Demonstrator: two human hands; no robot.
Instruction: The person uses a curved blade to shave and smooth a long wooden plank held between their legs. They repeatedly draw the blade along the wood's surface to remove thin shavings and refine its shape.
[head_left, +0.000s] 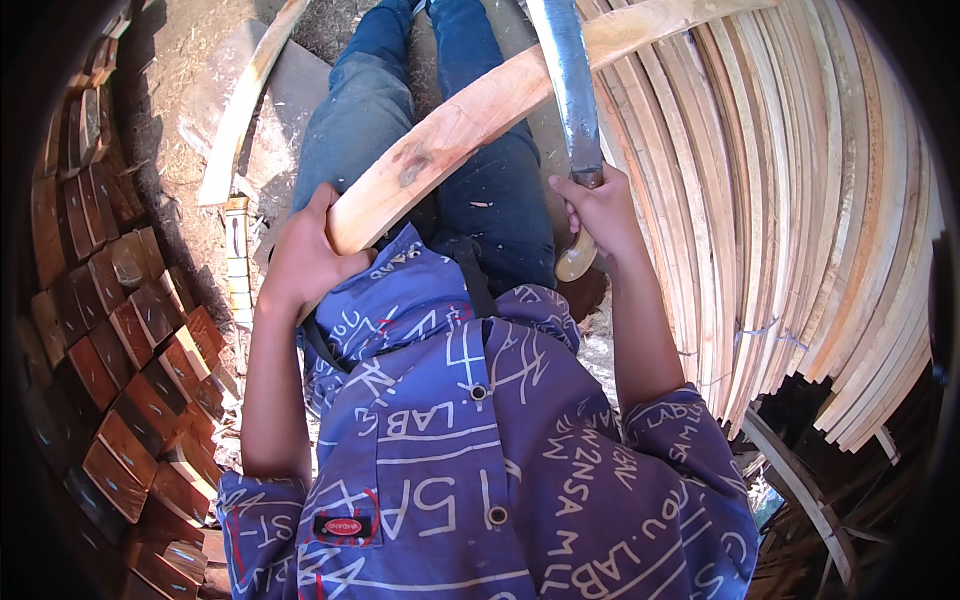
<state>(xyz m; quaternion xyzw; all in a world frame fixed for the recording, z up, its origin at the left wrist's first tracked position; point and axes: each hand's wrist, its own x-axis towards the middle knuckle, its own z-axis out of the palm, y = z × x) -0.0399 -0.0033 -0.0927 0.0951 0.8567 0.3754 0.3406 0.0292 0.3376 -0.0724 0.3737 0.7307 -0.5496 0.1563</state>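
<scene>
My left hand [308, 255] grips the near end of a pale wooden plank [450, 130], its thumb and fingers on either side. The plank slants over my lap and legs toward the far right. My right hand [603, 213] is wrapped round the handle of a machete [570, 85], whose curved wooden butt shows below the fist. Its broad steel blade points away from me and passes over the plank's middle. From this view I cannot tell whether blade and wood touch.
Stacked long pale wooden strips [760, 200] fill the right side, tied with thin cord. On the left, wood blocks [110, 370] are piled with their ends toward me. Another pale strip [240, 110] and a yellow-marked stick [238, 260] lie beyond my left hand.
</scene>
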